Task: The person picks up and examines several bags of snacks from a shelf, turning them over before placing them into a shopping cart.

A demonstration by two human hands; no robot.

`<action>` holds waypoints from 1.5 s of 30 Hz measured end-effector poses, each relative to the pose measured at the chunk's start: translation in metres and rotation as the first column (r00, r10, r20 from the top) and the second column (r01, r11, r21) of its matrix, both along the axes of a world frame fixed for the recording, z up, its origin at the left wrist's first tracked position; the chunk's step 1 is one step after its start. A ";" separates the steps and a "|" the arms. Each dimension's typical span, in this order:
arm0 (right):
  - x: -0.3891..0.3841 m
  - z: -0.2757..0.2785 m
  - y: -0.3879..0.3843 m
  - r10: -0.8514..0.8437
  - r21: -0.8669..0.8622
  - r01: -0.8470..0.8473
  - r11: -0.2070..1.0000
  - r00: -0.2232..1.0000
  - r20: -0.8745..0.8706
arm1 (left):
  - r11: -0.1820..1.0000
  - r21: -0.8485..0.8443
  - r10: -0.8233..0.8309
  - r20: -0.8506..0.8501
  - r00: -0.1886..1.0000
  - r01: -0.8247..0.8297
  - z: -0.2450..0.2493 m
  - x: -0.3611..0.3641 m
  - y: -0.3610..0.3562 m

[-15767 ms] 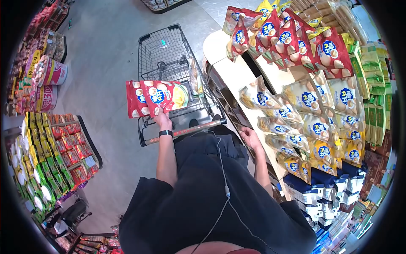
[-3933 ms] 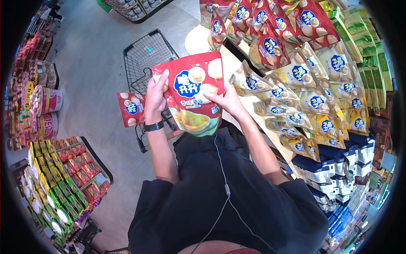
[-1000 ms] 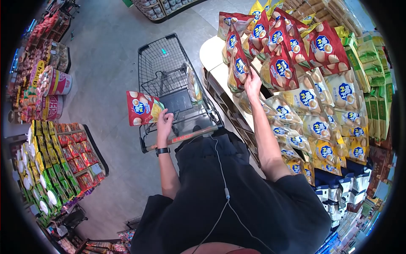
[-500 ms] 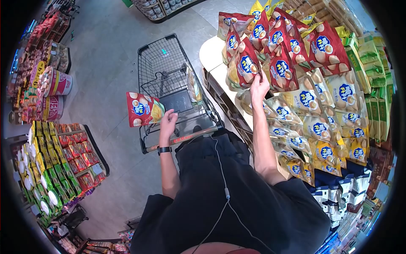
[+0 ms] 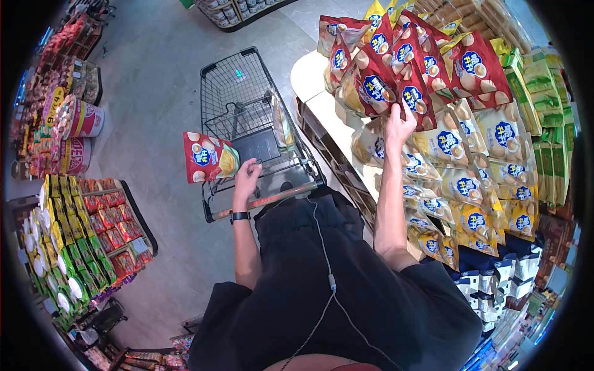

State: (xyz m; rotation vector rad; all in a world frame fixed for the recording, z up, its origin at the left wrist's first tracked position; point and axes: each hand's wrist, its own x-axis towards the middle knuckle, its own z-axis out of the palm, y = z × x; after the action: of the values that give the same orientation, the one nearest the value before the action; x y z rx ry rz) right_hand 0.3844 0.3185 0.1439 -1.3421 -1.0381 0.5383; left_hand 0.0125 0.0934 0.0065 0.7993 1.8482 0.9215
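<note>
My left hand [image 5: 247, 180] grips a red snack bag [image 5: 204, 158] by its right edge, above the near left part of the shopping cart [image 5: 213, 71]. My right hand [image 5: 400, 128] is at the display on the right, its fingers pinched on the lower right corner of another red snack bag [image 5: 369, 86]. That bag tilts at the front of the red group and overlaps a neighbouring red bag [image 5: 411, 99], close to my fingertips. Inside the cart, a pale snack bag [image 5: 284, 128] leans upright against the right wall.
Below the red bags, rows of cream bags [image 5: 447, 141] and yellow bags [image 5: 476, 224] cover the display table [image 5: 312, 74]. Green packs [image 5: 550, 157] hang at the far right. Racks of small packs [image 5: 114, 226] and pink tubs [image 5: 83, 119] stand at left.
My right hand has moved a little right, and the red bag at its fingers has shifted and tilted that way. My left hand still holds its bag in nearly the same place.
</note>
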 end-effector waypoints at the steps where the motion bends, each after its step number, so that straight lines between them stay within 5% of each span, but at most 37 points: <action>1: 0.001 -0.001 0.002 0.032 0.057 -0.033 0.998 0.999 0.009 | 1.000 -0.004 -0.005 0.001 1.000 0.005 0.000 0.000 0.000; 15: 0.013 -0.055 0.017 0.102 -0.098 -0.069 0.993 0.915 0.390 | 0.998 -0.035 -0.053 -0.011 0.999 0.052 0.004 0.005 0.002; 19: 0.016 -0.054 0.013 0.172 -0.343 -0.052 0.938 0.928 0.330 | 0.993 -0.048 -0.107 -0.052 0.993 0.105 -0.009 0.000 -0.001; 23: 0.022 -0.076 0.018 0.113 -0.182 -0.029 0.983 0.875 0.471 | 0.993 -0.035 -0.113 -0.043 0.993 0.111 -0.017 0.000 -0.002; 26: 0.020 -0.076 0.022 0.065 -0.126 -0.006 0.992 0.880 0.471 | 0.992 -0.031 -0.120 0.001 0.993 0.120 -0.009 0.003 0.001; 29: 0.025 -0.070 0.028 0.127 -0.340 0.031 0.940 0.892 0.434 | 0.993 -0.025 -0.119 0.001 0.993 0.119 -0.005 0.007 0.004; 32: 0.024 -0.057 0.032 0.147 -0.354 0.036 0.934 0.868 0.475 | 0.994 -0.020 -0.109 0.018 0.994 0.110 -0.005 0.008 0.006; 37: 0.008 -0.019 0.038 0.252 -0.338 0.006 0.941 0.656 0.711 | 0.991 -0.030 -0.131 -0.021 0.991 0.131 -0.001 0.011 0.007; 40: 0.014 -0.027 0.052 0.475 -0.590 0.043 0.806 0.548 0.689 | 0.990 -0.014 -0.139 -0.028 0.990 0.139 -0.006 0.012 0.007; 41: 0.017 -0.033 0.055 0.441 -0.554 0.061 0.830 0.536 0.719 | 0.990 -0.002 -0.138 -0.027 0.990 0.138 -0.009 0.011 0.007; 45: 0.030 -0.020 0.053 0.358 -0.515 0.071 0.854 0.638 0.682 | 0.992 0.002 -0.127 -0.052 0.991 0.127 -0.011 0.008 -0.001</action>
State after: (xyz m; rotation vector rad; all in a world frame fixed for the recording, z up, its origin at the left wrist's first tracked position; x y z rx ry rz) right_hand 0.4144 0.3711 0.1244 -2.0570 -1.8131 0.3600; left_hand 0.0202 0.0923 -0.0048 0.9408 1.8170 0.8316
